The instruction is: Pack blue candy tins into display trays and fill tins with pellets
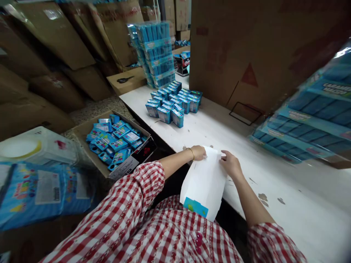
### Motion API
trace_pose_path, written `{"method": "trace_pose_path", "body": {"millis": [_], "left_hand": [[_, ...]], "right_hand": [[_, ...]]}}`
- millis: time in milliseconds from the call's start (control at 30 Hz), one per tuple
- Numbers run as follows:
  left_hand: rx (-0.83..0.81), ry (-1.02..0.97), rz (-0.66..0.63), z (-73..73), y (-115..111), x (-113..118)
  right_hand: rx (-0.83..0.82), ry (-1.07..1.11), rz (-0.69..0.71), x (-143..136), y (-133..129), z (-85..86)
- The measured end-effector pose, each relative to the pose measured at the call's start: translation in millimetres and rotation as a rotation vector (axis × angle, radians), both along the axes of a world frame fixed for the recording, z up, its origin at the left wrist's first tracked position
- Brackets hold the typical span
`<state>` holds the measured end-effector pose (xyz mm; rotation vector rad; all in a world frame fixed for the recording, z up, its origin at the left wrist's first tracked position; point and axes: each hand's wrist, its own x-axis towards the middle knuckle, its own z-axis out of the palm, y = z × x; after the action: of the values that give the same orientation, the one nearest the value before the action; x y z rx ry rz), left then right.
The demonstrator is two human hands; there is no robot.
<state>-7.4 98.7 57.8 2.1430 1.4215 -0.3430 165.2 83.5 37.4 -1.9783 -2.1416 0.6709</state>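
While left hand [197,152], right hand [231,163] pinch white card [205,179], carton [146,149] holds heaped blue packets [116,140].

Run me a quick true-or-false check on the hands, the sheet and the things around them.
1. The left hand and right hand both hold the white sheet. True.
2. That sheet is white all over. False: its near end has a blue panel.
3. A bangle circles the left wrist. True.
4. Small blue boxes stand on the table beyond the hands. True.
5. No goods stand beside the table. False: an open carton at left is piled with blue packets.
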Motion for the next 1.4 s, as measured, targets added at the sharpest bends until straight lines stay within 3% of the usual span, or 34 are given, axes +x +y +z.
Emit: {"method": "trace_pose_path", "body": {"millis": [67, 200, 300, 400, 533, 700, 800, 1000, 1100, 1300, 1400], "left_hand": [[-0.008, -0.001, -0.013, -0.9, -1, 1], [-0.009, 0.013, -0.004, -4.1, 0, 5], [-0.01, 0.02, 0.006, -4.7, -1, 8], [-0.006, 0.022, 0.02, -3.2, -4, 10], [0.015, 0.021, 0.041, -1.4, -8, 12], [0.03, 0.015, 0.067, -0.1, -10, 10], [0.04, 0.003, 0.062, -1.4, -11, 8], [0.08, -0.034, 0.07, -11.3, -12, 8], [0.096, -0.045, 0.106, -14.9, -11, 9], [0.097, -0.126, 0.207, -19.3, -7, 11], [0.095, -0.168, 0.307, -20.4, -6, 10]], "right_hand": [[-0.042, -0.028, -0.028, -2, 2, -3.0], [0.058, -0.07, 0.039, 1, 1, -10.5], [-0.025, -0.007, -0.039, 8, 6, -16.2], [-0.039, -0.119, -0.041, 8, 19, -16.8], [-0.058, -0.324, 0.028, -16, 19, -3.8], [0.161, -0.392, 0.278, -36, -6, 7.1], [0.045, -0.275, 0.197, -24, -3, 5.4], [-0.24, 0.309, 0.113, 22, 18, -3.2], [-0.349, 0.421, 0.035, 26, 18, -6.5], [-0.163, 0.032, 0.079, -7, 7, 0.8], [-0.124, -0.053, 0.112, -14, 5, 6.4]]}}
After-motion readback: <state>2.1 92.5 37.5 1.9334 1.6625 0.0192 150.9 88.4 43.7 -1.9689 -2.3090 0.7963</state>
